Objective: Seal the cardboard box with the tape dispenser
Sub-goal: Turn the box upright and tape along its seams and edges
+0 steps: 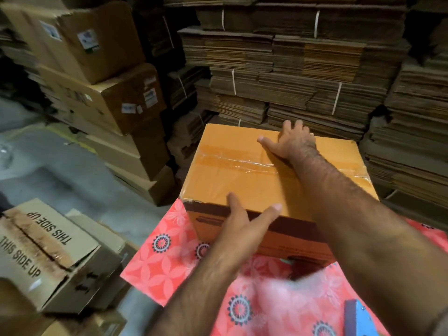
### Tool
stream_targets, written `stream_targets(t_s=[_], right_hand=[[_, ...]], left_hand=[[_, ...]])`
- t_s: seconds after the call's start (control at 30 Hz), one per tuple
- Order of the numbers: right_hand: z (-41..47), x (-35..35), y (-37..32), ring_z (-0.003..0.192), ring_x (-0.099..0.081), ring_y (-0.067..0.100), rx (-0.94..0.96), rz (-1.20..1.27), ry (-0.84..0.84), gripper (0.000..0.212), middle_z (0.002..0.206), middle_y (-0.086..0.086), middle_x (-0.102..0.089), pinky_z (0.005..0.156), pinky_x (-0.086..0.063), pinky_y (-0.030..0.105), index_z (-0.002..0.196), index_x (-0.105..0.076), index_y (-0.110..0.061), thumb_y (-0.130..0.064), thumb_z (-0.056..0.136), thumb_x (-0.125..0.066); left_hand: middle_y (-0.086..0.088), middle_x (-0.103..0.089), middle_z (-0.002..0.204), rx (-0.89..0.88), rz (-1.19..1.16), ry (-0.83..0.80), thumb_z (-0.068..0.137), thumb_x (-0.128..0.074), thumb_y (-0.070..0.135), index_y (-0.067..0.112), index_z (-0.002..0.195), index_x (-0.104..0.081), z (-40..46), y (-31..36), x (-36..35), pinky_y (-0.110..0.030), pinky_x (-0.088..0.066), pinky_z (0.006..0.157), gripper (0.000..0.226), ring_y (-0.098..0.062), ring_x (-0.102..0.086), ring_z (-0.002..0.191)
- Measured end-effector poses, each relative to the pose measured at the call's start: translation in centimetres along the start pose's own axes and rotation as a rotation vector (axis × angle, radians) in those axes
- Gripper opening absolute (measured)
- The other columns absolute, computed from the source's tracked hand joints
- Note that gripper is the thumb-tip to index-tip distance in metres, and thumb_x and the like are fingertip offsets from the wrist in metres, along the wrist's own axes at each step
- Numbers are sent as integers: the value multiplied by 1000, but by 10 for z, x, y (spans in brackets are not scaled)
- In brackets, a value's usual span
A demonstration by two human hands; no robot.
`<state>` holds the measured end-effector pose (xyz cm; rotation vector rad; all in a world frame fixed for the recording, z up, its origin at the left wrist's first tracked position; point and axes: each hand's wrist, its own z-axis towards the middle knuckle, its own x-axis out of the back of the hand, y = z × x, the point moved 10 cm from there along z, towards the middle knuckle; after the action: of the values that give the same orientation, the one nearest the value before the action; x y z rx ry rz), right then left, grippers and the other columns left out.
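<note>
Already taped along the top seam, the cardboard box [242, 175] sat at the centre of the frame on the pink floral tablecloth [155, 267].

From the head view, my right hand [294, 141] lay spread flat on the far part of the lid, fingers straight, pressing down. My left hand [244, 221] met the near top edge, thumb and fingers splayed, pinching nothing. To do this well, I judged I should rub firmly along the clear tape strip [242, 162], which looked wrinkled, while steadying the box. The box was orange-brown with a scuffed near-left corner. A blue object at lower right, possibly the tape dispenser [361, 318], lay untouched.
</note>
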<state>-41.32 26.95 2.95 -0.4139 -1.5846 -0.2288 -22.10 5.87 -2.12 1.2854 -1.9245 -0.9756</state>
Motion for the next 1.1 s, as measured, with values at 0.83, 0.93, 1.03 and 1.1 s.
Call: stream_targets(t_s=[0.83, 0.93, 1.03, 1.1], right_hand=[[-341, -36, 125, 135, -39, 23, -316, 542, 187, 83, 143, 12, -48, 107, -27, 22, 145, -47, -20, -67, 77, -55], [-351, -52, 120, 143, -30, 22, -354, 596, 235, 81, 153, 11, -34, 117, -26, 33, 149, -41, -31, -71, 79, -49], [-341, -53, 119, 146, -23, 24, -372, 568, 265, 71, 157, 15, -26, 115, -23, 32, 152, -36, -33, -61, 90, -56], [-329, -54, 121, 147, -20, 27, -354, 563, 245, 72, 158, 17, -23, 116, -23, 36, 153, -32, -34, -64, 90, -52]], left_hand=[[-8, -49, 146, -588, 579, -239, 73, -69, 47, 13, 145, -47, 23, 38, 26, -37, -36, 114, 83, -23, -46, 135], [-11, -42, 151, -663, 644, -165, 74, -60, 52, 16, 149, -42, -7, 4, 40, -37, -31, 116, 85, -24, -37, 141], [-13, -37, 155, -678, 666, -98, 82, -59, 58, 20, 153, -37, -6, 2, 41, -38, -30, 117, 83, -27, -32, 145], [-15, -36, 155, -697, 704, -109, 89, -65, 55, 17, 154, -35, 1, 9, 36, -34, -28, 117, 82, -28, -31, 145]])
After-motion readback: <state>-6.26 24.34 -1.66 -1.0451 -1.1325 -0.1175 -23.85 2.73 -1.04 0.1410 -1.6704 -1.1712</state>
